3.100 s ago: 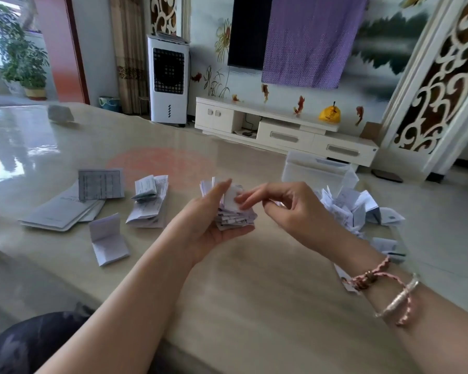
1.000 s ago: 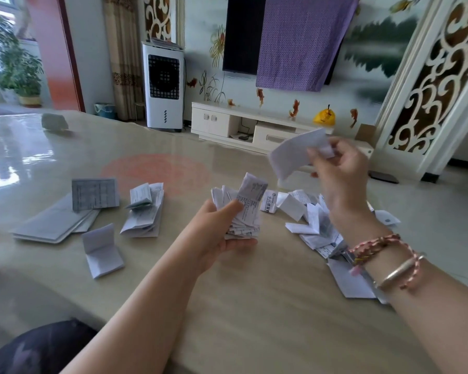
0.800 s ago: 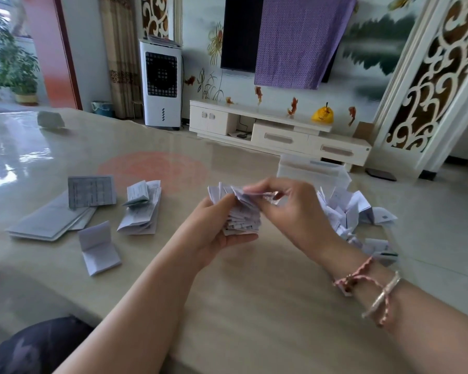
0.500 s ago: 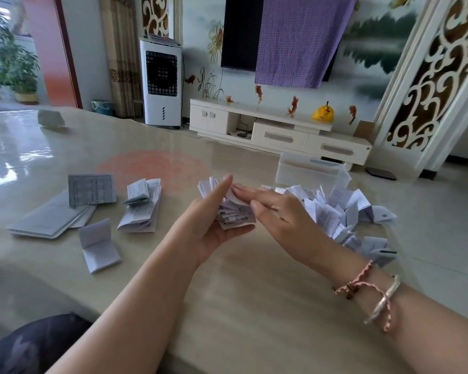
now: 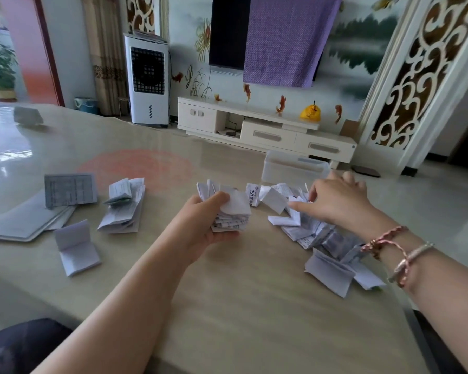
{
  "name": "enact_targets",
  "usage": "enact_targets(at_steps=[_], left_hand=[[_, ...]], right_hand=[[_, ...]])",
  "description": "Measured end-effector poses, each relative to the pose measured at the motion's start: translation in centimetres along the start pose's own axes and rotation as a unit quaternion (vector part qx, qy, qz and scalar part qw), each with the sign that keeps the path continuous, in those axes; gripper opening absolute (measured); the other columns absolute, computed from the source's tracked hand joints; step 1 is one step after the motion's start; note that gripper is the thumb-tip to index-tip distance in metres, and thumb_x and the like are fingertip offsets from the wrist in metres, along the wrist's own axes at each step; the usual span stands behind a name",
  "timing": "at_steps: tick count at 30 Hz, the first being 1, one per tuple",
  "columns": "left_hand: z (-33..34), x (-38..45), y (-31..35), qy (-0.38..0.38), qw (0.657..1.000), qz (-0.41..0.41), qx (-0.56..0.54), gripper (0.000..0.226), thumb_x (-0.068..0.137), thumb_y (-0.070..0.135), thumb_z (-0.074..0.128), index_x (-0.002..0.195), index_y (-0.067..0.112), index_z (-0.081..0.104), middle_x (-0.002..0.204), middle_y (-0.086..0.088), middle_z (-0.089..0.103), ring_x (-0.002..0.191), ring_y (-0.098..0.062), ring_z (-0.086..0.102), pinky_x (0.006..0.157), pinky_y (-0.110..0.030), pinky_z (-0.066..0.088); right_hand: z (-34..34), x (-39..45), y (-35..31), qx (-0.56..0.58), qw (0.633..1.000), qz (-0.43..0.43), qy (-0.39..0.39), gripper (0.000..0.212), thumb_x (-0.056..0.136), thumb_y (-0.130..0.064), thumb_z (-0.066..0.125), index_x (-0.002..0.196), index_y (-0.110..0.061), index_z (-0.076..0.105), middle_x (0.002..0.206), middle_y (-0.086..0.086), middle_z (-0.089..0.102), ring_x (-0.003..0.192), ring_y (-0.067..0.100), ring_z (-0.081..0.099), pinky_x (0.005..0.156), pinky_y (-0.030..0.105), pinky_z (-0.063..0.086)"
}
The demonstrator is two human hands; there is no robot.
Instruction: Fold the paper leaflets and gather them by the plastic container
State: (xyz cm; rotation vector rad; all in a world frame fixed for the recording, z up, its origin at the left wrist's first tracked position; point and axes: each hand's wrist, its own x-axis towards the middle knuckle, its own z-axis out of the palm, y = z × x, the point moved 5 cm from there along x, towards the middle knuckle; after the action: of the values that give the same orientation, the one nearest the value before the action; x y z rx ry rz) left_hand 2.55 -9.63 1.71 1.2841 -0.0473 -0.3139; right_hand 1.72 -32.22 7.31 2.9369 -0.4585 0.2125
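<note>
**Bundle in the left hand, right hand on the heap**

The left hand (image 5: pixel 200 225) holds a bundle (image 5: pixel 231 211) of folded leaflets just above the table (image 5: pixel 241 306). Its thumb presses on the top leaflet and its fingers curl under the bundle from below, so the grip is closed round the paper.

The right hand (image 5: pixel 338 202) lies to the right of the bundle, apart from it, over a loose heap (image 5: pixel 308 228) of folded leaflets spread on the table. Its forefinger points left and touches the heap; the other fingers are bent toward the paper at the far side. Whether they pinch a leaflet cannot be told, as the hand is blurred and hides its own fingertips.

The heap runs from just right of the bundle, under the right hand, and down toward the right wrist, which wears bracelets (image 5: pixel 395 252). The clear container (image 5: pixel 295 168) stands just beyond the heap, behind and slightly left of the right hand, close to it.

Well to the left of both hands lie other papers: a small stack (image 5: pixel 123 209) of folded leaflets, one folded leaflet (image 5: pixel 76 248) nearer the table's edge, and flat sheets (image 5: pixel 30 220) with a printed sheet (image 5: pixel 70 189) on top.
</note>
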Motion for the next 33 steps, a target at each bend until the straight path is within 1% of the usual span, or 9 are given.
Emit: enact_targets(at_steps=[3,6,9,13,17,20,22,25,33], left_hand=[[0.0,-0.2,-0.1,0.003,1.000,-0.006,-0.003,0.020,0.095,0.013,0.051,0.112,0.005,0.058,0.104,-0.022,0.068,0.095,-0.038,0.067,0.084,-0.049,0.055],[0.1,-0.3,-0.1,0.002,1.000,-0.012,-0.007,0.014,0.096,0.011,0.050,0.105,0.005,0.058,0.100,-0.022,0.067,0.095,-0.038,0.067,0.085,-0.050,0.054],[0.1,-0.1,-0.1,0.003,1.000,-0.014,-0.007,0.010,0.096,0.011,0.050,0.100,0.007,0.058,0.094,-0.019,0.067,0.088,-0.036,0.067,0.085,-0.051,0.053],[0.0,0.0,-0.2,0.015,1.000,-0.016,-0.007,0.017,0.095,0.011,0.050,0.111,0.005,0.054,0.098,-0.020,0.066,0.086,-0.036,0.067,0.083,-0.051,0.054],[0.1,-0.3,-0.1,0.003,1.000,-0.015,-0.010,0.027,0.095,0.012,0.051,0.121,0.004,0.052,0.107,-0.023,0.065,0.089,-0.036,0.067,0.081,-0.049,0.055],[0.5,-0.6,-0.1,-0.025,1.000,-0.018,-0.005,0.027,0.096,0.013,0.050,0.122,0.004,0.053,0.105,-0.022,0.066,0.086,-0.033,0.067,0.080,-0.047,0.056],[0.7,-0.6,-0.2,-0.042,0.999,-0.020,-0.006,0.027,0.097,0.014,0.049,0.121,0.003,0.054,0.105,-0.022,0.067,0.087,-0.033,0.067,0.082,-0.049,0.055],[0.7,-0.6,-0.3,-0.057,0.998,-0.032,-0.015,0.029,0.097,0.014,0.049,0.121,0.001,0.056,0.107,-0.024,0.067,0.094,-0.036,0.066,0.085,-0.051,0.054],[1.2,-1.2,0.1,-0.094,0.990,-0.067,-0.077,0.030,0.095,0.015,0.049,0.116,-0.003,0.061,0.109,-0.025,0.067,0.101,-0.036,0.066,0.084,-0.047,0.055]], right_hand=[[0.6,-0.1,-0.5,0.000,1.000,-0.015,-0.020,0.044,0.083,-0.064,0.051,0.086,-0.020,0.057,0.096,0.002,0.054,0.112,0.030,0.041,0.088,0.040,0.029],[0.6,-0.1,-1.0,0.061,0.998,-0.029,-0.002,0.019,0.084,-0.032,0.056,0.071,-0.019,0.052,0.069,-0.002,0.050,0.092,0.027,0.051,0.081,0.038,0.025],[-0.3,0.3,-0.9,0.144,0.988,-0.045,0.025,0.029,0.084,-0.023,0.059,0.061,-0.020,0.042,0.057,-0.003,0.041,0.066,0.020,0.048,0.078,0.038,0.028],[-3.8,-0.1,-0.9,0.303,0.943,-0.124,0.060,0.023,0.090,-0.021,0.062,0.071,-0.010,0.056,0.066,0.003,0.048,0.063,0.016,0.045,0.063,0.031,0.035],[-5.2,-1.6,-3.8,0.480,0.844,-0.234,-0.049,0.009,0.091,-0.013,0.061,0.093,-0.020,0.067,0.088,-0.003,0.069,0.080,0.007,0.064,0.072,0.020,0.051],[-3.8,-1.8,-5.9,0.510,0.814,-0.265,-0.088,0.014,0.090,-0.010,0.062,0.094,-0.022,0.068,0.088,-0.007,0.071,0.081,0.003,0.066,0.076,0.018,0.052],[-3.2,-1.7,-6.7,0.514,0.814,-0.267,-0.055,0.014,0.090,-0.008,0.063,0.091,-0.021,0.068,0.085,-0.004,0.069,0.080,0.007,0.064,0.076,0.025,0.051],[-2.9,-1.6,-7.3,0.495,0.826,-0.261,0.066,0.011,0.087,-0.007,0.066,0.085,-0.019,0.068,0.079,-0.001,0.068,0.075,0.016,0.064,0.071,0.032,0.049],[-3.1,-3.7,-8.9,0.456,0.806,-0.305,0.222,0.008,0.085,-0.005,0.068,0.088,-0.011,0.065,0.083,-0.002,0.066,0.078,0.007,0.061,0.068,0.016,0.047]])
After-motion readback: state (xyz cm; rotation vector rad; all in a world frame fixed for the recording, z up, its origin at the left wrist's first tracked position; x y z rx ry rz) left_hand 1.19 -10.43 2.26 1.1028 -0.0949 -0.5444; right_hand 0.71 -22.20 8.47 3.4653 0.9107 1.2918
